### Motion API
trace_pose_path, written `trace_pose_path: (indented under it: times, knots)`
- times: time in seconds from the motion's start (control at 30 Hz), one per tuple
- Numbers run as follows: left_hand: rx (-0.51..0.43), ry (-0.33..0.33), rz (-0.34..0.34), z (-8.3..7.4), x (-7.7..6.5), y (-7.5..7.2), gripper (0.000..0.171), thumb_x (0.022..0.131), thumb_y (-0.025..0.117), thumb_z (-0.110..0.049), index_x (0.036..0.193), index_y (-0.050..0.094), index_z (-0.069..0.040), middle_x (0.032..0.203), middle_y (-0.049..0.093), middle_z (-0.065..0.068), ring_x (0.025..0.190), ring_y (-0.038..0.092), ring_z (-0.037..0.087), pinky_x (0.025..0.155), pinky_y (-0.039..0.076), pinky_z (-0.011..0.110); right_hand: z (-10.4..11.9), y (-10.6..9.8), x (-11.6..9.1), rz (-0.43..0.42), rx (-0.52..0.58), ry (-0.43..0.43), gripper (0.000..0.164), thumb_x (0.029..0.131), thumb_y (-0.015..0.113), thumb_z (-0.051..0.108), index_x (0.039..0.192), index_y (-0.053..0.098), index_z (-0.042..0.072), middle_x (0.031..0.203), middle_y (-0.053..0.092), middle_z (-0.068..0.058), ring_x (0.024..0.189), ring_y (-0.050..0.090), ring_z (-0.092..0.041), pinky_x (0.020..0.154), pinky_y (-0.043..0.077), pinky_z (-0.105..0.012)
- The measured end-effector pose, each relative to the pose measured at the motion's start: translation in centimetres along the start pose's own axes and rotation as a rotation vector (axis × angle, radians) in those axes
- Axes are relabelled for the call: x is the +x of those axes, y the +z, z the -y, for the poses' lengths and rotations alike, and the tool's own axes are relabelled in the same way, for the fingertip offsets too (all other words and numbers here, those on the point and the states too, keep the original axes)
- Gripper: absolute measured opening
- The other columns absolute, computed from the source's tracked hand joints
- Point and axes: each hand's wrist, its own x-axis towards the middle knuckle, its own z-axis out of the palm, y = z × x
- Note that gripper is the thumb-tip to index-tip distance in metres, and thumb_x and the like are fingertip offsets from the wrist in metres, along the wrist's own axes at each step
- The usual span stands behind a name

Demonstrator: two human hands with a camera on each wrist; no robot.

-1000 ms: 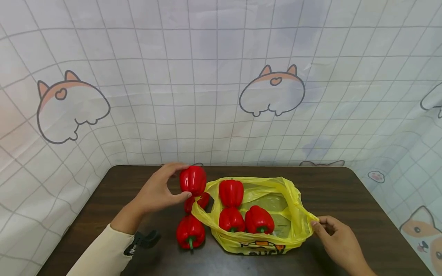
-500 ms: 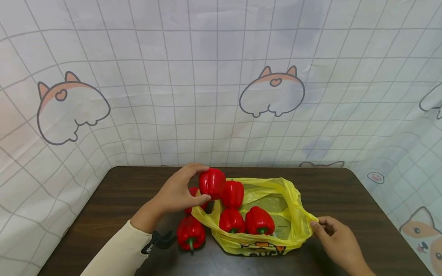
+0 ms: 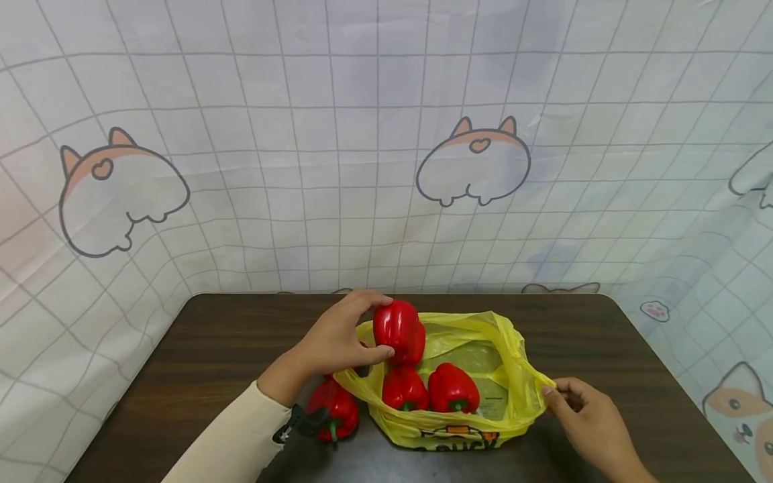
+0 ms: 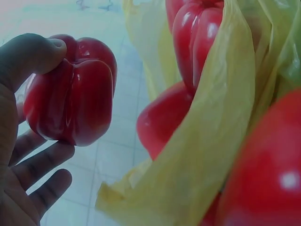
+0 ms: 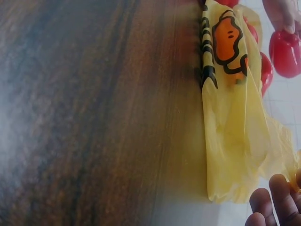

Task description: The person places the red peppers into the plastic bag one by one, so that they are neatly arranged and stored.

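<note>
My left hand (image 3: 338, 339) holds a red bell pepper (image 3: 394, 329) between thumb and fingers, above the left side of a yellow plastic bag (image 3: 516, 349). In the left wrist view the thumb lies over the top of this held bell pepper (image 4: 75, 101), with fingers below. Three red bell peppers sit in the bag, including one at the front (image 3: 453, 388); the rear one is partly hidden by the held pepper. My right hand (image 3: 592, 422) pinches the bag's right edge, stretching it outward. The right wrist view shows the bag's printed side (image 5: 230, 42).
Left of the bag, a red bell pepper (image 3: 339, 409) lies on the dark wooden table (image 3: 229, 362), partly behind the left wrist's black strap (image 3: 300, 422). Another beside it is mostly hidden by the left hand. A white gridded cloth (image 3: 338, 168) hangs behind the table.
My left hand has carried the bell pepper rightward, from beside the bag to over its left part. The right hand stays at the bag's edge.
</note>
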Motion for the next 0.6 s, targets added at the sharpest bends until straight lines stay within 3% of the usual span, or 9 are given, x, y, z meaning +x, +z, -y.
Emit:
trace_pose_path:
  times: [0.23,0.6]
  knots:
    - [-0.025,-0.02,0.012,-0.6,1.1,1.3,0.07,0.079,0.089,-0.032,0.139,0.058,-0.017,0.139,0.054,-0.004,0.122,0.056,0.014,0.094,0.056,0.044,0.0,0.0,0.0,0.001,0.0,-0.006,0.044,0.104,0.06,0.042,0.118,0.067,0.001,0.092,0.073,0.001,0.086,0.068,-0.02,0.072,0.055,-0.033]
    - [-0.013,-0.027,0.056,-1.2,2.2,3.0,0.068,0.079,0.089,-0.035,0.137,0.057,-0.018,0.129,0.058,-0.006,0.111,0.057,0.011,0.085,0.058,0.034,0.0,0.2,0.1,0.0,-0.001,0.006,0.043,0.104,0.06,0.04,0.118,0.067,0.0,0.092,0.074,0.0,0.085,0.069,-0.021,0.075,0.057,-0.041]
